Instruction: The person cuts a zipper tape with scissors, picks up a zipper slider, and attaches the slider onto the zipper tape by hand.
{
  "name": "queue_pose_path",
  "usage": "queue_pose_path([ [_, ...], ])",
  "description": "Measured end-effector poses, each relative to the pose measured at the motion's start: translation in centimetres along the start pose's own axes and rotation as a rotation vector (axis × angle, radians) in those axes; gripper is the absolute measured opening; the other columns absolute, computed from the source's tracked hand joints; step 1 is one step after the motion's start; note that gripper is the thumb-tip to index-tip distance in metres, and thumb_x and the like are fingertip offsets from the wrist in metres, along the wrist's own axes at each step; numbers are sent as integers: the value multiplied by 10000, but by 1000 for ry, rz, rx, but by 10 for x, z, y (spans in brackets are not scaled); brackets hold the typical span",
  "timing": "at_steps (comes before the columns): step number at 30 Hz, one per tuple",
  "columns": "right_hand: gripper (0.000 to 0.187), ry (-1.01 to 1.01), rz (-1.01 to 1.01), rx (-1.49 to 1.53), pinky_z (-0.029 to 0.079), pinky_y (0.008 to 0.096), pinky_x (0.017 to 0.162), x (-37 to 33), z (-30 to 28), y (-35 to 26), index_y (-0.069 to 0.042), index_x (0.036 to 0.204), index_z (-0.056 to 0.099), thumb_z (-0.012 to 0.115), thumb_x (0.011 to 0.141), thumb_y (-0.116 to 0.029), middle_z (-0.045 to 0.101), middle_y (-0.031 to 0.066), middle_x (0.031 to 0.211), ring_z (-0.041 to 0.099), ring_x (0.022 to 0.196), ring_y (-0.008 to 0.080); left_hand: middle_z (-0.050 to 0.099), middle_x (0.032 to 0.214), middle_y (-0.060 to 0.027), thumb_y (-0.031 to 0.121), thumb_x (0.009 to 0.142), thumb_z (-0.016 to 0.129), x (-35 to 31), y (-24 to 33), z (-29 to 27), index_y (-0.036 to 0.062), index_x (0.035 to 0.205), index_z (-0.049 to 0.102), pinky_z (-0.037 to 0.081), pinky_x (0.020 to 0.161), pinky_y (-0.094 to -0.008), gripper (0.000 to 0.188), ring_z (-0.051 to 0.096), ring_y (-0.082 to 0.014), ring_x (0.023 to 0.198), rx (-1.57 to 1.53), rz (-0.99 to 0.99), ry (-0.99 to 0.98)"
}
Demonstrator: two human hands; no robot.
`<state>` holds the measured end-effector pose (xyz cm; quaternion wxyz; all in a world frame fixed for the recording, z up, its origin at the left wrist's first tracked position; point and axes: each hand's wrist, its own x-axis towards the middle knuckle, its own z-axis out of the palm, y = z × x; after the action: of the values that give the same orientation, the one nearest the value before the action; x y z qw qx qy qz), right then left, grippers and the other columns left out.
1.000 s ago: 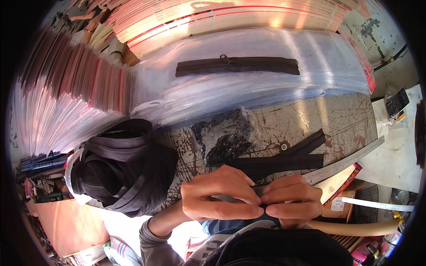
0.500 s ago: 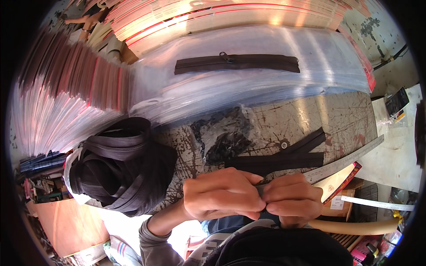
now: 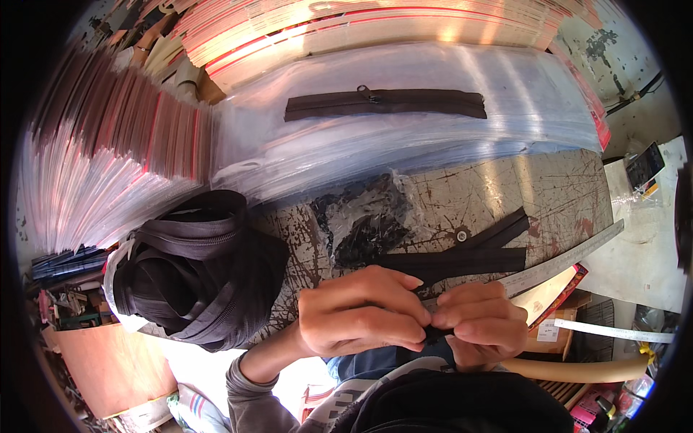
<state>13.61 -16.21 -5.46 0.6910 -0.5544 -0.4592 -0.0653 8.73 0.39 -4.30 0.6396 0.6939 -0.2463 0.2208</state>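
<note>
Zipper (image 3: pixel 462 261), black, lies on table (image 3: pixel 548 195) & runs down into both hands. Big clear bag stack (image 3: pixel 404 137) at back w/ another zipper (image 3: pixel 382 105) on top. Zipper roll (image 3: pixel 195 267) sits at left. Left hand (image 3: pixel 361 312) & right hand (image 3: pixel 480 323) touch, fingers pinched shut on zipper end near table edge.

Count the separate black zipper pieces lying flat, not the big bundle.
3: one zipper on the clear plastic bags up top, two strips on the worn table by the hands. More may hide under the hands.
</note>
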Motion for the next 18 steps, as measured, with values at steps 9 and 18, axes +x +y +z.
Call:
queue_pose_path([
  [9,301,67,-290,-577,472,287,607,2,10,2,-134,875,596,700,610,-37,503,16,894,507,744,137,593,853,-226,135,800,569,-3,-6,5,43,786,454,448,805,-419,147,606,-286,812,-192,-150,72],
  [18,227,5,-290,-565,503,261,589,0,13,4,-68,849,614,672,637,-14,533,57,847,538,725,170,589,876,-213,151,787,587,-2,-6,7,51,780,468,444,808,-403,155,595,-279,843,-225,-190,56],
])
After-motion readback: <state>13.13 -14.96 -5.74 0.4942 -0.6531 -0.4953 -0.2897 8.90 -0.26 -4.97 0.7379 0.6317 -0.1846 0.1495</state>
